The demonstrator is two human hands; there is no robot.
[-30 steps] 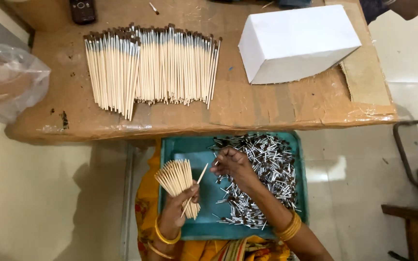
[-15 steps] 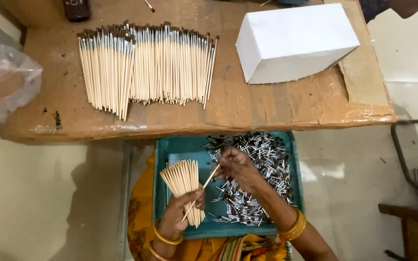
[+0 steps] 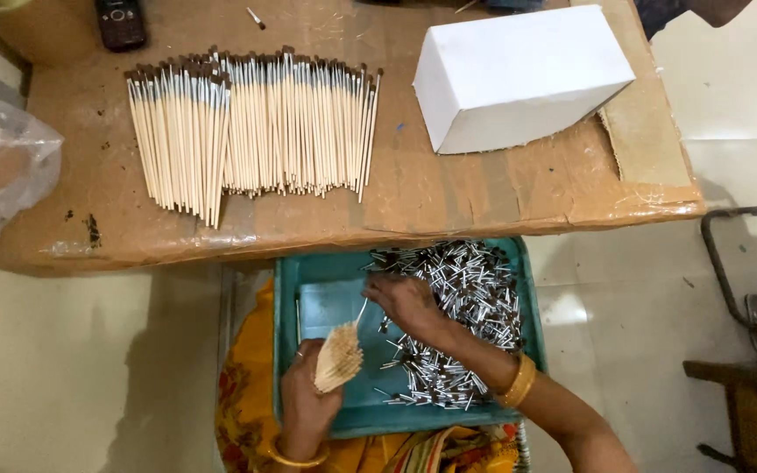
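inspector: over the teal tray [image 3: 326, 289], the left hand [image 3: 304, 407] was closed round a bundle of bare wooden sticks [image 3: 338, 357], fanned upward.

clerk: and the right hand [image 3: 409, 302]?

inspector: just above that bundle, fingers pinched at the edge of the metal ferrule heap [image 3: 457, 307]; whether they held a ferrule, i could not tell. judged step: fitting a ferrule to one stick. next called for aligning tip and tube.
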